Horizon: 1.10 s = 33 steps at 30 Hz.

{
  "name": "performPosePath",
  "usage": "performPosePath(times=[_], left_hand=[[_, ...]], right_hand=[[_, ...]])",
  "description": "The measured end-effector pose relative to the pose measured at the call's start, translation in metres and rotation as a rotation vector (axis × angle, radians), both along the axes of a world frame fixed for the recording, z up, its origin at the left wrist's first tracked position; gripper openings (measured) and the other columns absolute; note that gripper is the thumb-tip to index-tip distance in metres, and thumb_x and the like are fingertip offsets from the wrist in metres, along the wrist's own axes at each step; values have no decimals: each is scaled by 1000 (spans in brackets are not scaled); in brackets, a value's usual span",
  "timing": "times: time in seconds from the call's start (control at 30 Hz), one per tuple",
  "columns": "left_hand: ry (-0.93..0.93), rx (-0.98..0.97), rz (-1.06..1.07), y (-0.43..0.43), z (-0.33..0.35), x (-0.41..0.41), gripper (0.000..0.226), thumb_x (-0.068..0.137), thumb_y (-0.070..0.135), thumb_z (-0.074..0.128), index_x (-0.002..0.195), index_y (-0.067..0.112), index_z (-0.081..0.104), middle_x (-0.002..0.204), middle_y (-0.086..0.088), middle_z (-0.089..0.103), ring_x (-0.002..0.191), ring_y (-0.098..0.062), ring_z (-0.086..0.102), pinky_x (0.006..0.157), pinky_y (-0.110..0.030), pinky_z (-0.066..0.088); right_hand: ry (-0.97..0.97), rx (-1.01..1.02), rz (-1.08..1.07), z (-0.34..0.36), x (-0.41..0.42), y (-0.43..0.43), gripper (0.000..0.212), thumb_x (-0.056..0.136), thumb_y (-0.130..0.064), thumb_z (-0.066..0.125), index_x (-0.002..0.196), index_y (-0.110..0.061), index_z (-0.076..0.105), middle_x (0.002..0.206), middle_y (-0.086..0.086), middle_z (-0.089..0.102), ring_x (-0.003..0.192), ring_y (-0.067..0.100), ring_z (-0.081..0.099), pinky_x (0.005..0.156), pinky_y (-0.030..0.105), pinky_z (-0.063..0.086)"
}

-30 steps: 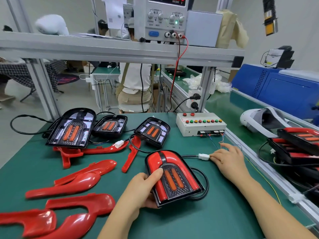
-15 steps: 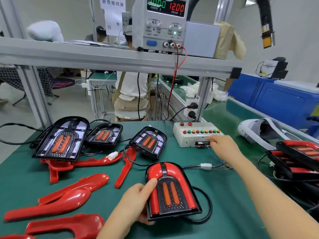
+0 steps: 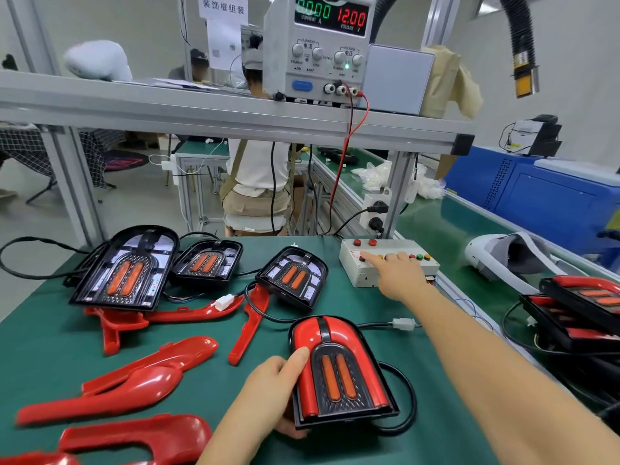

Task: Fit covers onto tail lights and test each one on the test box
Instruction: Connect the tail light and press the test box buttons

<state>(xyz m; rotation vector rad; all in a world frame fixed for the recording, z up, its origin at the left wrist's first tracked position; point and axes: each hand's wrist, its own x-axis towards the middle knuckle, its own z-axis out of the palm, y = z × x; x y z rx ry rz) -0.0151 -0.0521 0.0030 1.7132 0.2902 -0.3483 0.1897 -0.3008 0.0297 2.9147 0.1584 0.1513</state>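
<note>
A tail light with its red cover fitted [image 3: 339, 374] lies flat on the green mat [image 3: 453, 414] in front of me. My left hand [image 3: 268, 387] grips its left edge, thumb on top of the cover. Its black cable runs to a white connector [image 3: 402, 323] joined to thin wires leading toward the white test box [image 3: 402, 247]. My right hand [image 3: 399, 273] reaches over the box, its index finger stretched onto a button in the coloured row, the other fingers curled. The lamp's orange strips look unlit.
Three uncovered black tail lights [image 3: 124, 270] [image 3: 208, 263] [image 3: 295, 276] sit behind. Several loose red covers [image 3: 117, 387] lie at the left. Covered lights are stacked at the right [image 3: 577, 307]. A power supply [image 3: 322, 45] on the shelf reads 0.000 A, 12.00 V.
My right hand left the white connector on the mat and moved up to the test box, its index finger now on a button. My left hand kept its hold on the tail light.
</note>
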Motion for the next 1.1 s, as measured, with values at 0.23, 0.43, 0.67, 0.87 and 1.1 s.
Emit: performPosePath(times=[0.23, 0.43, 0.67, 0.87, 1.1], left_hand=[[17, 75, -14, 3, 0, 4, 57, 86, 63, 47, 96, 9, 58, 96, -14, 65, 59, -24, 71, 47, -30, 53], [28, 60, -37, 3, 3, 4, 53, 87, 61, 47, 101, 10, 56, 92, -12, 68, 58, -25, 71, 44, -28, 52], [16, 41, -25, 0, 4, 0, 55, 87, 59, 51, 100, 5, 55, 86, -17, 69, 55, -33, 69, 42, -29, 51], [12, 28, -23, 0, 4, -1, 56, 86, 59, 52, 98, 5, 56, 88, -16, 68, 56, -32, 69, 41, -28, 50], [6, 35, -30, 1, 4, -1, 56, 85, 62, 52, 98, 8, 57, 78, -12, 72, 59, -33, 70, 44, -31, 52]], right_hand=[[-9, -61, -10, -4, -1, 3, 70, 93, -19, 41, 151, -44, 11, 137, 12, 47, 126, 33, 40, 106, 48, 31], [-14, -14, -6, -8, -2, 2, 70, 93, -18, 40, 151, -43, 9, 140, 14, 43, 129, 34, 36, 109, 49, 28], [6, 208, -63, -7, -7, -19, 67, 94, -17, 39, 153, -34, 12, 146, 10, 42, 133, 33, 33, 104, 46, 35], [94, 175, -179, 1, -8, -44, 75, 90, -14, 38, 152, -39, 5, 148, 12, 41, 134, 34, 33, 101, 45, 37], [113, 76, -137, 3, -6, -40, 78, 90, -13, 36, 151, -45, -1, 147, 14, 41, 132, 33, 36, 104, 46, 35]])
